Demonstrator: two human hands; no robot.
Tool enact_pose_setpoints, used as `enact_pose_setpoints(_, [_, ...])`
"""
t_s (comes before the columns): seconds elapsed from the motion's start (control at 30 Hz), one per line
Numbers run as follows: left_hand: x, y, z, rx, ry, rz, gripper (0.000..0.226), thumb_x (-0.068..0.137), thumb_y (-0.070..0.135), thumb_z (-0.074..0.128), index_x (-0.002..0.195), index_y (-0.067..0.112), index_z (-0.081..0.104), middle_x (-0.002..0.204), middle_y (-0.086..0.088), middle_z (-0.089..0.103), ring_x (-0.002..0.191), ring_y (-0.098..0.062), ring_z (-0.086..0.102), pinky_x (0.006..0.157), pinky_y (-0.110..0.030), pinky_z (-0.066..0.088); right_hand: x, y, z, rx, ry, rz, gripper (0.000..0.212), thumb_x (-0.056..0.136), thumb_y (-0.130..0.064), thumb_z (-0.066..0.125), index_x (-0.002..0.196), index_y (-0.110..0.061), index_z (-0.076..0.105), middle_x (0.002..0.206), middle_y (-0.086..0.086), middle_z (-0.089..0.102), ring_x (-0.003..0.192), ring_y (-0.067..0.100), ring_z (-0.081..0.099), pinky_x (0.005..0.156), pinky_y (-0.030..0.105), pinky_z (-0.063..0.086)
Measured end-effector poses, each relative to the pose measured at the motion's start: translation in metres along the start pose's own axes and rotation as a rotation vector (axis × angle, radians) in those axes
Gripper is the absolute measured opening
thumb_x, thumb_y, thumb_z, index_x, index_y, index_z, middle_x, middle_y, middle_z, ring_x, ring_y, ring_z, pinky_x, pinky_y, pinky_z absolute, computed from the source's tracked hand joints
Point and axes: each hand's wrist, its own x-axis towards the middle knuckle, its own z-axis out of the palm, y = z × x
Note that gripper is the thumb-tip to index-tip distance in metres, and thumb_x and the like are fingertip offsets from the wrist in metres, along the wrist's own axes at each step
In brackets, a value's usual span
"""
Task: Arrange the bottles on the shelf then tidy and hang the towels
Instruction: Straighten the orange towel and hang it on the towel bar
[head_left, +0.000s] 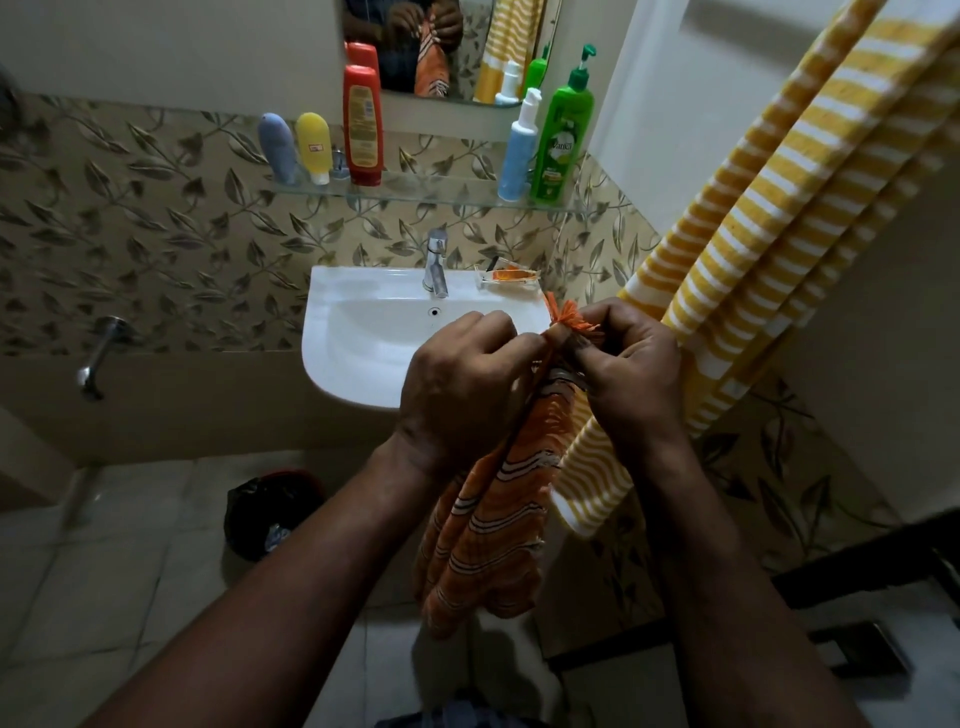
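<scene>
Across the upper middle of the frame the glass shelf carries its row: a grey-blue tube, a yellow tube, a red bottle, then a gap, then a white pump bottle and a green pump bottle. All stand upright, so the bottle half of the job looks done and the towels are the step in hand.

Just below centre, the left hand has its grip curled, pinching the top edge of the orange towel. The towel hangs bunched from both hands toward the lower centre, in front of the sink. The right hand, close beside the left, pinches the same edge at its fringed corner (the orange tassels stick up above the fingers).

To do this well, I judge the hands should draw apart along that edge until it is taut. The cloth then falls flat, and the corners can be matched before folding.

At the right, the yellow striped towel hangs slanting from the upper right corner down behind the right wrist. The orange cloth should be kept from tangling with it, and it probably wants straightening too.
</scene>
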Motion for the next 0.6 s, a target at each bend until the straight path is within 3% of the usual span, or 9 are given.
enact_pose_setpoints(0.1, [-0.003,0.003,0.001,-0.116,-0.067,-0.14,0.036,0.1,0.036,0.054,0.1,0.009,0.077,0.093,-0.008,0.066,0.072,-0.024,0.064,0.056,-0.041,0.056,-0.001,-0.001,0.0,0.026,-0.016,0.005,0.007,0.085,-0.018,0.079,0.087,-0.02,0.073,0.087,0.014,0.075,0.083,0.032,0.074,0.075,0.045,0.063])
enact_pose_setpoints(0.17, [-0.006,0.005,0.004,-0.197,-0.123,-0.237,0.037,0.098,0.039,0.054,0.103,0.011,0.078,0.099,-0.003,0.067,0.076,-0.018,0.065,0.062,-0.037,0.059,-0.002,-0.004,-0.001,0.061,-0.021,0.016,0.007,0.087,-0.012,0.078,0.091,-0.013,0.072,0.087,0.013,0.076,0.081,0.026,0.073,0.074,0.043,0.063])
enact_pose_setpoints(0.3, [-0.006,0.003,0.008,-0.465,-0.22,-0.409,0.02,0.096,0.024,0.067,0.105,0.01,0.079,0.1,0.006,0.067,0.084,-0.006,0.065,0.072,-0.018,0.054,-0.001,-0.012,-0.005,0.113,-0.087,0.023,0.006,0.092,0.003,0.072,0.093,-0.001,0.069,0.077,-0.002,0.076,0.074,0.014,0.072,0.069,0.029,0.06])
enact_pose_setpoints(0.5, [-0.001,-0.006,0.001,-0.61,-0.147,-0.382,0.015,0.09,0.025,0.082,0.092,0.01,0.083,0.09,0.004,0.073,0.081,-0.01,0.07,0.069,-0.019,0.055,0.003,-0.016,-0.01,0.112,-0.064,0.002,0.007,0.093,0.004,0.071,0.097,0.007,0.066,0.08,0.006,0.07,0.073,0.013,0.07,0.067,0.027,0.058])
enact_pose_setpoints(0.6, [0.0,-0.002,0.003,-0.624,-0.134,-0.386,0.014,0.087,0.024,0.084,0.092,0.011,0.081,0.09,0.006,0.07,0.082,-0.009,0.069,0.07,-0.015,0.053,0.002,-0.019,-0.008,0.117,-0.069,0.004,0.006,0.093,0.002,0.072,0.093,-0.001,0.068,0.081,0.004,0.074,0.077,0.02,0.073,0.073,0.035,0.063])
